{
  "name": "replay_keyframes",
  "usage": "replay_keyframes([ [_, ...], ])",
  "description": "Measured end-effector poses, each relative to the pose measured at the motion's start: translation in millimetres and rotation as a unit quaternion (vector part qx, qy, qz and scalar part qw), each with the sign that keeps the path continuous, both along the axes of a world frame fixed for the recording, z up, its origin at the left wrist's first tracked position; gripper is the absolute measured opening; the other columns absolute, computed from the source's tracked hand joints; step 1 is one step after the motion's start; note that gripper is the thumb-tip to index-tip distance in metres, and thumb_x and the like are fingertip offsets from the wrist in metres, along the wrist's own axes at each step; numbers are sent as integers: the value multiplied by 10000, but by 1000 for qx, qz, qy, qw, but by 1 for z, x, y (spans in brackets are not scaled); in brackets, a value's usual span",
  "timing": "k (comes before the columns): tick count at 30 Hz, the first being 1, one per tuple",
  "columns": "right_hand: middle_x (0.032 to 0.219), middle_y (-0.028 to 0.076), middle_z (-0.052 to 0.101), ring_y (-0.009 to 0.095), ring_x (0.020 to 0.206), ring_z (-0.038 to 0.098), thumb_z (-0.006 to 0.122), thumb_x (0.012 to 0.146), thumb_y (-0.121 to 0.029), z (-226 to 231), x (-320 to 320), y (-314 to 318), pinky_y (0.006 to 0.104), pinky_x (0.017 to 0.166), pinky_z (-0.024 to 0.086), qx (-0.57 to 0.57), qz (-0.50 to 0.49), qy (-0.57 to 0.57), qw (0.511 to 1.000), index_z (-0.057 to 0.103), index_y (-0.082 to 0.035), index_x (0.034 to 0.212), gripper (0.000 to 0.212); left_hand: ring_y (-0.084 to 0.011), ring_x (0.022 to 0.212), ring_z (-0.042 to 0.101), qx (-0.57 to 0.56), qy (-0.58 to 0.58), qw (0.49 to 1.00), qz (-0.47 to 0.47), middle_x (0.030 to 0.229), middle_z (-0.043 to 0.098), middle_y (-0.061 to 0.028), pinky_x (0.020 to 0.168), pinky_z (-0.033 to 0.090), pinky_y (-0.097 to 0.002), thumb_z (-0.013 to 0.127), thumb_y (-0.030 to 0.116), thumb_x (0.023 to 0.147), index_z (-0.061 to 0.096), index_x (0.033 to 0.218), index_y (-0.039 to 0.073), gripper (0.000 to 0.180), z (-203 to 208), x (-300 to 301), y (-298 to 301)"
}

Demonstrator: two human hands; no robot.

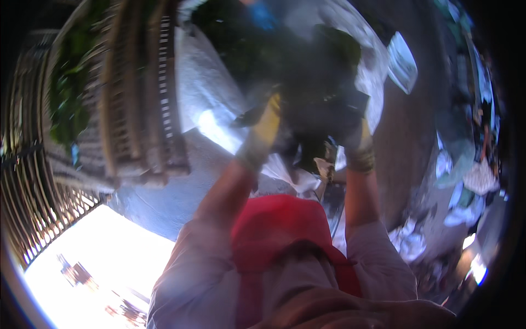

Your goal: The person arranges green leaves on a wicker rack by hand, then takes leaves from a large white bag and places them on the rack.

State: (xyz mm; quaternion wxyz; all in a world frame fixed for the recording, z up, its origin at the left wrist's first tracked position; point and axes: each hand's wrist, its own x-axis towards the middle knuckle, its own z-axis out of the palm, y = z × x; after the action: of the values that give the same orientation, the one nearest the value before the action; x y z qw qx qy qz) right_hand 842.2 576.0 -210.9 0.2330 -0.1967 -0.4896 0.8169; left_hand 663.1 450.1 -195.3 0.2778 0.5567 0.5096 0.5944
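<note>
By the white sheet's (211, 90) near edge, left hand (267, 122) and right hand (360, 137) adjoin dark greens (335, 49); I cannot tell their grip.

On the grey floor (408, 142) lie white sheeting (203, 82) (blurred, bearing a dark green heap (338, 46)) and pale scraps (408, 241).
</note>
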Motion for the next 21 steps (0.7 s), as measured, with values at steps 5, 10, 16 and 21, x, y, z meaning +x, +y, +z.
replay_keyframes([
  [5,1162,142,592,225,1037,592,503,941,-130,145,-137,-1,346,894,503,215,106,64,969,471,26,1259,356,-202,1021,602,46,27,996,71,1157,608,-117,882,509,-312,581,11,825,497,1249,-4,433,178,-110,-56],
  [10,1061,64,586,157,926,587,401,978,-198,198,-391,-4,277,797,499,-96,324,239,910,481,-1,1243,339,-234,1063,581,33,18,991,132,1163,606,-124,929,474,-336,507,95,849,544,1203,-4,370,230,-318,-152],
  [16,950,51,662,127,728,603,414,988,-339,285,-495,-142,239,661,516,-54,255,80,962,532,-31,1192,387,-250,1009,573,-93,123,942,298,1103,615,-104,865,490,-377,440,314,935,498,1265,66,417,212,-430,-298],
  [21,1152,50,600,173,880,603,487,964,-313,237,-372,-177,263,683,496,-127,110,10,986,506,-59,1262,392,-286,1085,553,-149,-336,832,415,1211,580,-130,963,435,-389,396,354,973,489,1307,132,412,164,-355,-331],
])
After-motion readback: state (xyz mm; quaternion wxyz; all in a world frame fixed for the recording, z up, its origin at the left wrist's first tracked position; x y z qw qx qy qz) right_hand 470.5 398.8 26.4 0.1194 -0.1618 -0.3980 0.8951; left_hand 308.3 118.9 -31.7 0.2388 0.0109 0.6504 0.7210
